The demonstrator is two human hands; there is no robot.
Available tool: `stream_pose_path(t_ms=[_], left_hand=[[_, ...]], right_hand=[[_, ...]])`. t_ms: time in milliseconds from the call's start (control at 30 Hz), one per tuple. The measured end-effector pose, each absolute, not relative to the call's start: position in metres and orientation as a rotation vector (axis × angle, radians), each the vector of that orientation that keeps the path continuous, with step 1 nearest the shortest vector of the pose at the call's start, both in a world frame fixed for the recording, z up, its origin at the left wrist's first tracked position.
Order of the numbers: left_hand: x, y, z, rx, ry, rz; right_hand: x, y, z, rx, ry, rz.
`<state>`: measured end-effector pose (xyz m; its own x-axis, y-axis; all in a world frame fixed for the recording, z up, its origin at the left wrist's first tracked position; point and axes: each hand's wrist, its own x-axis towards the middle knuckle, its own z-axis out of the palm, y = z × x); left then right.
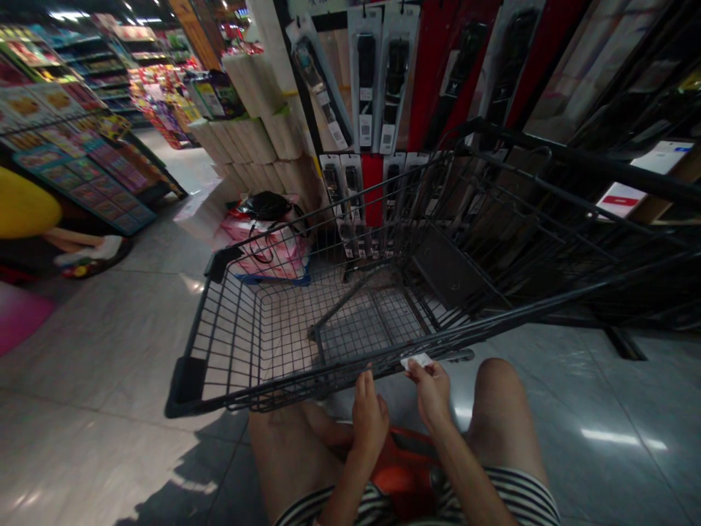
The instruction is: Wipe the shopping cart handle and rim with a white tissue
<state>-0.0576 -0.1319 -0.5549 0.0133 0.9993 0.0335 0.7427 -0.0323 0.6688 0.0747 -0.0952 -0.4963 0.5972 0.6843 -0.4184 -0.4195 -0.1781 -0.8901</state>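
Observation:
A dark wire shopping cart (235, 321) stands right in front of me, with bare wire mesh in its basket. My right hand (434, 394) pinches a small crumpled white piece, like a tissue or wipe (416, 361), against the cart's near side rail. To its left, my left hand (371, 413) has its fingers stretched upward close to the same rail. Nothing shows in that hand; whether its fingertips touch the wire is unclear. Between my bare knees is something orange-red (408, 467), partly hidden by my forearms.
Packaged watch straps or watches (366, 80) hang on a display behind the cart. Wrapped paper rolls (252, 139) are stacked beside a pink-and-white package (274, 248) with a black bag (266, 206) on top. A shelf rack (82, 168) stands left across the tiled floor (136, 343).

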Motion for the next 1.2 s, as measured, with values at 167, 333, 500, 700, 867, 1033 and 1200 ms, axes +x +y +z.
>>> stream_pose_path(t_ms=[167, 333, 500, 700, 867, 1033, 1200], left_hand=[[-0.055, -0.133, -0.558, 1.807, 1.819, 0.739], [-0.055, -0.135, -0.560, 1.813, 1.830, 0.722], [-0.054, -0.136, -0.559, 1.801, 1.848, 0.685], [-0.051, -0.135, -0.559, 1.774, 1.875, 0.671], [-0.054, -0.135, -0.559, 1.769, 1.880, 0.653], [-0.056, -0.134, -0.558, 1.759, 1.881, 0.646], [-0.056, -0.131, -0.553, 1.765, 1.871, 0.670]], right_hand=[[0.077, -0.095, -0.476, -1.409, -0.232, 0.943], [0.074, -0.095, -0.469, -1.444, -0.244, 0.867], [0.076, -0.096, -0.469, -1.543, -0.319, 0.830], [0.072, -0.095, -0.478, -1.642, -0.430, 0.795], [0.062, -0.093, -0.503, -1.683, -0.486, 0.806], [0.057, -0.092, -0.519, -1.721, -0.555, 0.785], [0.061, -0.091, -0.521, -1.753, -0.672, 0.751]])
